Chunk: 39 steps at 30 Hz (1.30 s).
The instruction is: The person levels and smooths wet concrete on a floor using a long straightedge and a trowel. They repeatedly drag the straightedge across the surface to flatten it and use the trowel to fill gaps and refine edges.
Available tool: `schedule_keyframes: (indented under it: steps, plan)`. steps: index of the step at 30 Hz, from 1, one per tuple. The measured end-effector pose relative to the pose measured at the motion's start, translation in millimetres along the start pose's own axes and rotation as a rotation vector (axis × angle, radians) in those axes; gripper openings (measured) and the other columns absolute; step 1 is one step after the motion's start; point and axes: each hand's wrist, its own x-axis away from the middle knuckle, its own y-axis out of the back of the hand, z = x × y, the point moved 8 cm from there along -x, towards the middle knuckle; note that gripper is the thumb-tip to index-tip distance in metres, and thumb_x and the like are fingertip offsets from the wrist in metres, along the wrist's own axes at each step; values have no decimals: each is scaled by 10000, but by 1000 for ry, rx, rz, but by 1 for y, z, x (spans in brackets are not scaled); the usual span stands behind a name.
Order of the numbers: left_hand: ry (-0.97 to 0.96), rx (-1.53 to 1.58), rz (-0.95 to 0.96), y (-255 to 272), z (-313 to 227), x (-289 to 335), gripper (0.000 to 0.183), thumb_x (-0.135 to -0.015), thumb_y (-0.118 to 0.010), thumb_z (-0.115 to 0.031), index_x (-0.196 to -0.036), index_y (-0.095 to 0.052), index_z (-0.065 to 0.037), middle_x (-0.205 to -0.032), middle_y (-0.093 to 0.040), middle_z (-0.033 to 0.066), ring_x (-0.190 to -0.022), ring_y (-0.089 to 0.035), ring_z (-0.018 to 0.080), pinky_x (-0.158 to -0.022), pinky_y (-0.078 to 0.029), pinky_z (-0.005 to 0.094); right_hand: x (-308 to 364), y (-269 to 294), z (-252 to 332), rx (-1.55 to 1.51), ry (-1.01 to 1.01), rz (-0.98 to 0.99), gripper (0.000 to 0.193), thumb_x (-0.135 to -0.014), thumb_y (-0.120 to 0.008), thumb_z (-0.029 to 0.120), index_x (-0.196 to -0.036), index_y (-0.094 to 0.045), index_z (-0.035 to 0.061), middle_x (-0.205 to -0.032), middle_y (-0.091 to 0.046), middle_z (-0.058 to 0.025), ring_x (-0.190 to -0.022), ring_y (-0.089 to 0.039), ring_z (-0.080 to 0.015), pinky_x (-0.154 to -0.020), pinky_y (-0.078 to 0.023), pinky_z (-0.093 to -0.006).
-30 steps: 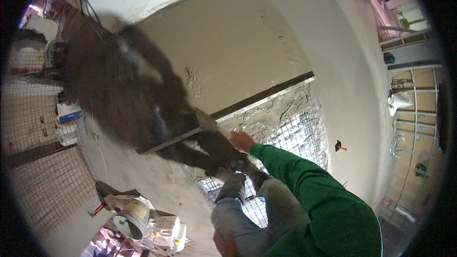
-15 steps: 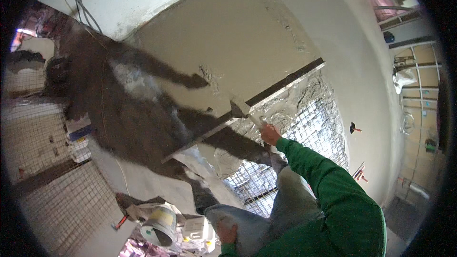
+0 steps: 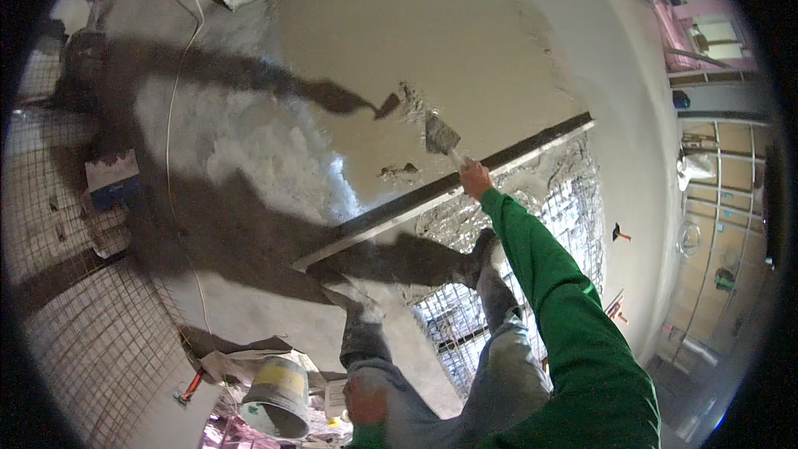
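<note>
My right hand (image 3: 475, 179) is closed around the handle of a trowel (image 3: 440, 135), reaching over the long straightedge (image 3: 391, 216). The trowel's broad grey blade lies at the smooth wet mortar (image 3: 399, 25), beside rough lumps of it (image 3: 411, 100). Below my right hand the straightedge lies slantwise across the floor, with rough mortar (image 3: 465, 220) along its near side. My left hand (image 3: 366, 399) is a blur by my left knee; its fingers cannot be made out.
Bare wire mesh (image 3: 449, 328) shows between my feet. Near the lower left are a tipped bucket (image 3: 277, 399) and a red-handled tool (image 3: 189, 387). A pale cord (image 3: 173, 108) runs along the left floor. Small red-handled tools (image 3: 620, 234) lie to the right.
My right hand has carried the trowel from the straightedge forward onto the mortar beyond it. My left hand has shifted a little left and blurred. The view has shifted too.
</note>
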Motion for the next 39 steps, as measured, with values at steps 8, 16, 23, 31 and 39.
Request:
schedule_keyframes:
  steps: [8, 16, 23, 31, 39]
  plan:
    - [-129, 151, -182, -24, 32, 9, 567, -994, -683, -363, -1418, -604, 6, -1268, -671, 252, -1175, -629, 426, -1047, -510, 488, -180, -120, -24, -292, 259, 148, 204, -817, -717, 238, -960, -771, 103, -997, -709, -75, -1033, -672, -302, -880, -578, -438]
    - [-99, -144, -187, -11, -4, 11, 599, -999, -673, -432, -1381, -610, 25, -1288, -662, 269, -1197, -622, 431, -1058, -502, 492, -55, -96, 14, -56, 504, -119, 237, -952, -596, 171, -1154, -675, 78, -969, -739, -189, -905, -718, -432, -780, -581, -557]
    - [88, -119, -125, -19, -11, 4, 649, -916, -721, -492, -1354, -642, -19, -1270, -668, 257, -1192, -620, 449, -1048, -500, 527, 31, -64, 17, 73, 358, 319, 473, -971, -547, 134, -1444, -545, 161, -907, -725, -253, -823, -708, -497, -738, -574, -621]
    - [86, -72, -200, -34, -13, 6, 620, -831, -800, -524, -1248, -707, -74, -1183, -707, 210, -1127, -657, 438, -982, -535, 540, -5, -10, -32, 459, 496, 219, 421, -1019, -551, 187, -1435, -617, 191, -807, -710, -125, -742, -739, -323, -640, -612, -491]
    - [89, -96, -157, -41, -33, 8, 654, -791, -813, -464, -1240, -670, -11, -1188, -650, 249, -1177, -616, 441, -1007, -505, 551, 174, 47, -156, 159, 532, -342, 416, -1095, -525, 279, -1455, -596, 82, -1115, -740, -218, -740, -685, -394, -689, -557, -491]
